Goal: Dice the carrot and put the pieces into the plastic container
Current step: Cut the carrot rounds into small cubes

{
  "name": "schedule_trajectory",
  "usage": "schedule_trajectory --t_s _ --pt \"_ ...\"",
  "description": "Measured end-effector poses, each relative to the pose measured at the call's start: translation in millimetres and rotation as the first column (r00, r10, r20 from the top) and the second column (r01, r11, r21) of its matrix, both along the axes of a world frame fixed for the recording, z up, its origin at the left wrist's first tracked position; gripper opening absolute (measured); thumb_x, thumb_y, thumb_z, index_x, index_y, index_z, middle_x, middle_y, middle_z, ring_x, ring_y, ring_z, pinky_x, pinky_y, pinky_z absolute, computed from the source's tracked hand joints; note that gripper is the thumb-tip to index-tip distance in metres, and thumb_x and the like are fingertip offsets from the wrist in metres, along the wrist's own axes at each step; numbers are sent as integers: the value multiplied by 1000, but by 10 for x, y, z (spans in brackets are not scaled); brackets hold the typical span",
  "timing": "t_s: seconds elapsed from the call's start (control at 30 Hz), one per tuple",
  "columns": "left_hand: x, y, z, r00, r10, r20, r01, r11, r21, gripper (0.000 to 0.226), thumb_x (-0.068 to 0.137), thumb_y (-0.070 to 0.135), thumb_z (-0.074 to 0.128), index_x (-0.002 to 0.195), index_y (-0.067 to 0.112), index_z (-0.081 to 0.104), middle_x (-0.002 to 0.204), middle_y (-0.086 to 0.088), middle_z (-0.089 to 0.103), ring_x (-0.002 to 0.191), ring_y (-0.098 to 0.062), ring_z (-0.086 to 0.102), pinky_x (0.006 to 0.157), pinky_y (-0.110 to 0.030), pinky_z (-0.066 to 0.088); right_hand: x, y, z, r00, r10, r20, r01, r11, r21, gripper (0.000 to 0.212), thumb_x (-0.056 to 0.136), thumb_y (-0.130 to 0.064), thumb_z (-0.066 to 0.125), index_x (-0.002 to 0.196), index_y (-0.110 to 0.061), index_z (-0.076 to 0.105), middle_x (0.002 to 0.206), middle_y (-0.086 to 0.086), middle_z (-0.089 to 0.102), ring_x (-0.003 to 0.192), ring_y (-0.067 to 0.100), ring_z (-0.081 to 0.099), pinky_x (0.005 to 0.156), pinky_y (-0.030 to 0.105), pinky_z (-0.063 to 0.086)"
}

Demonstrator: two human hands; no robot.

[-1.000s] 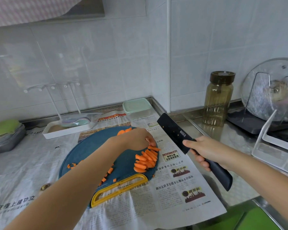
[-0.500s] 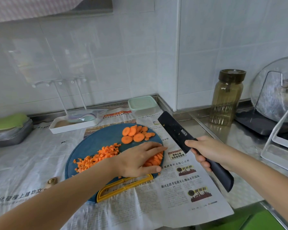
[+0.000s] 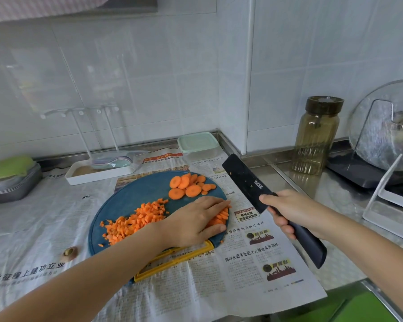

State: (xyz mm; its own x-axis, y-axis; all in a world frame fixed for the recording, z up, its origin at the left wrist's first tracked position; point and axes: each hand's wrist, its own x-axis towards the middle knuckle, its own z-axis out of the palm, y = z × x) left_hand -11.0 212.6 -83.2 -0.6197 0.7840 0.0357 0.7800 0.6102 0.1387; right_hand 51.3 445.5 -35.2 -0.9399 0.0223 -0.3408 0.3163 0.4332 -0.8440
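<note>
Head view.
- Round blue cutting board [image 3: 130,196], yellow handle at 6 o'clock, lying on newspaper [image 3: 254,263].
- Diced carrot [image 3: 135,220]: heap at the board's 8 o'clock.
- Carrot rounds [image 3: 189,185]: cluster at 1 o'clock.
- Carrot strips [image 3: 220,218]: at 3 o'clock, partly under the left hand [image 3: 196,219], fingers straight and flat on them, thumb along the near side.
- Right hand [image 3: 291,211]: wrapped around the handle of a black knife [image 3: 244,180], blade off the board, pointing to 11 o'clock.
- Plastic container [image 3: 198,142], mint lid on: beyond the board at 1 o'clock, apart from it.
- Amber jar [image 3: 316,135]: at 2 o'clock.
</note>
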Motion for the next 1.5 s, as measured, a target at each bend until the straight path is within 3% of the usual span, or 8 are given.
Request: schedule_trajectory --t_s 0.43,0.77,0.87,0.97,1.13,1.3,1.37,1.5 --pt "178 151 -133 974 221 -50 -213 969 127 49 100 42 33 144 20 34 142 4 35 130 -13 29 108 -24 26 176 -116 30 999 -5 -34 6 1000 25 38 100 -31 46 69 -10 42 44 3 39 33 16 35 36 22 33" --pt "294 256 -160 893 441 -86 -427 892 148 49 102 40 29 145 17 32 145 1 34 135 -16 25 112 -26 18 365 -280 -102 994 110 19 -110 930 351 37 102 -30 36 78 -4 47 38 2 46 29 16 44 35 20 37" --pt "334 279 -150 868 487 -103 -468 869 160 47 102 38 28 144 16 33 144 1 35 132 -18 28 111 -26 19 399 -349 -97 994 104 33 -109 909 402 34 103 -28 34 81 -5 43 47 6 47 28 13 44 32 20 36" --pt "368 286 -157 804 580 -130 -556 812 179 43 102 37 27 139 16 37 137 -1 39 126 -19 33 108 -27 22 435 -369 -103 996 84 32 -90 915 392 30 103 -28 35 91 -2 46 51 6 47 27 11 43 32 20 36" --pt "404 301 -160 719 693 -44 -666 706 239 39 101 35 29 132 13 40 132 -4 40 123 -21 35 105 -31 28 430 -349 -135 997 64 33 -72 929 362 35 103 -30 36 77 -7 42 42 6 45 24 13 42 33 20 36" --pt "408 282 -109 713 696 -87 -683 717 141 54 98 51 29 136 15 38 134 -5 40 126 -25 34 112 -37 24 408 -280 -135 997 74 31 -80 944 322 36 102 -32 36 90 -1 49 36 4 45 31 19 46 35 23 40" --pt "398 265 -98 723 685 -87 -676 728 118 60 95 56 32 139 15 35 136 -6 39 127 -26 33 111 -37 25 401 -251 -111 997 71 13 -72 948 309 35 102 -32 37 86 -3 48 36 3 44 32 19 45 35 24 39" --pt "400 263 -71 744 665 -65 -652 744 146 67 94 56 39 145 14 26 147 -8 27 138 -29 16 116 -40 16 384 -180 -59 998 69 -7 -64 952 298 38 102 -31 37 88 1 51 42 4 45 31 17 44 34 22 38"
